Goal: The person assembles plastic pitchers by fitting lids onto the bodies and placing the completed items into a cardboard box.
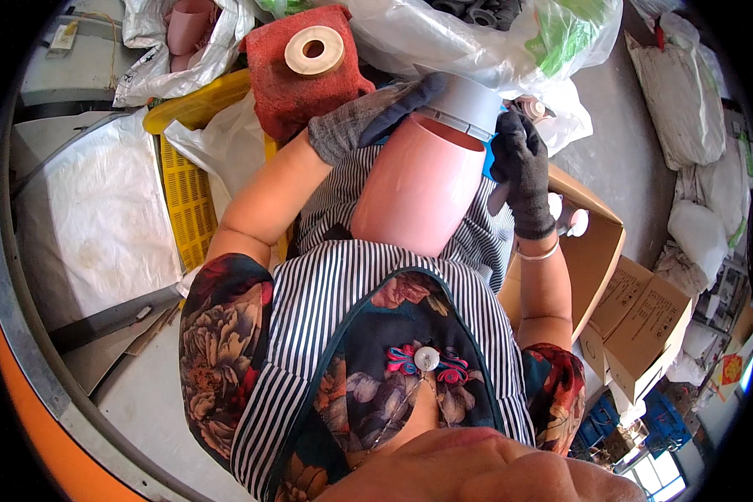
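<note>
A glossy pink tapered vessel (pixel 420 186), like a plastic cup or small bin, leans with its base against my striped apron and its open mouth tilted away from me. Over that mouth sits a grey round plastic collar (pixel 460 105), slightly askew, so part of the pink rim shows below it. My left hand (pixel 386 113), in a grey and dark glove, is closed on the collar's left side. At the right of the rim, my right hand (pixel 523 159), in a dark glove, has its fingers curled; what lies between them is hidden. Something blue (pixel 489 155) shows beside it.
A cream ring-shaped roll (pixel 315 51) rests on a red cloth-covered block (pixel 297 100) ahead. Left of it stand a yellow crate (pixel 188 201) and a white sack (pixel 146 58) holding pink pieces. An open cardboard box (pixel 590 251) is at right, with clear plastic bags (pixel 485 50) at the far side.
</note>
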### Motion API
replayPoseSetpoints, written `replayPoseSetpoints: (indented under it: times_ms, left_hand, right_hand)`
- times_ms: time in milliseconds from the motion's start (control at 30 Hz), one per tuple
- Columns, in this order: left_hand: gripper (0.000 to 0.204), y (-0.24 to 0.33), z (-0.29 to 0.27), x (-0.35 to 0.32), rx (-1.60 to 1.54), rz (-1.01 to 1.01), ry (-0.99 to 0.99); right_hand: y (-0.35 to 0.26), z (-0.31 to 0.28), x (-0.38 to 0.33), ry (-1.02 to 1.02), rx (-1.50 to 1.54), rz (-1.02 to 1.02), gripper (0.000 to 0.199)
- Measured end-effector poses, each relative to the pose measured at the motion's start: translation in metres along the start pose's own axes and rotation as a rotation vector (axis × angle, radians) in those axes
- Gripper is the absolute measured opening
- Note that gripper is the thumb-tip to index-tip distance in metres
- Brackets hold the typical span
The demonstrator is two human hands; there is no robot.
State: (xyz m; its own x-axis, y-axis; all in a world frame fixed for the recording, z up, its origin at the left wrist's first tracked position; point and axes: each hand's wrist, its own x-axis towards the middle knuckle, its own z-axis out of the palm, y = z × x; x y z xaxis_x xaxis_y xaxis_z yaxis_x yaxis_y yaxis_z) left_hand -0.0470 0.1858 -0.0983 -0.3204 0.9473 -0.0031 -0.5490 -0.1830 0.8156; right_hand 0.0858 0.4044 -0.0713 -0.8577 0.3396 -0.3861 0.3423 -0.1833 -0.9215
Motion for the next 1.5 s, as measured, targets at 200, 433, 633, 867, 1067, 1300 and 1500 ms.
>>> replayPoseSetpoints:
  times_ms: [200,433,633,867,1067,1300,1500]
  left_hand:
    - [0.057,-0.001,0.022,0.011,0.109,-0.241,0.243]
    - [0.067,-0.056,-0.031,0.002,1.478,0.628,-0.032]
    - [0.06,-0.07,-0.047,-0.004,1.413,0.369,-0.075]
    - [0.052,-0.031,-0.004,-0.005,0.794,-0.115,0.073]
    - [0.073,-0.024,0.004,-0.001,0.466,-0.097,0.199]
    - [0.088,0.014,0.042,-0.065,0.381,0.022,0.51]
    - [0.091,0.071,0.086,-0.144,0.887,0.469,0.91]
  right_hand:
    - [0.024,-0.003,0.0,0.007,-0.114,-0.089,0.03]
    - [0.024,0.001,-0.007,0.044,-0.2,-0.111,0.02]
    - [0.032,0.001,-0.012,0.072,-0.235,-0.119,0.02]
    - [0.038,-0.002,-0.003,0.04,-0.249,-0.145,0.019]
    - [0.026,-0.006,-0.016,-0.02,-0.273,-0.172,0.036]
    - [-0.044,0.015,0.081,-0.279,-0.562,-0.54,0.057]
    - [-0.005,0.177,0.092,-0.457,-0.949,-1.301,0.045]
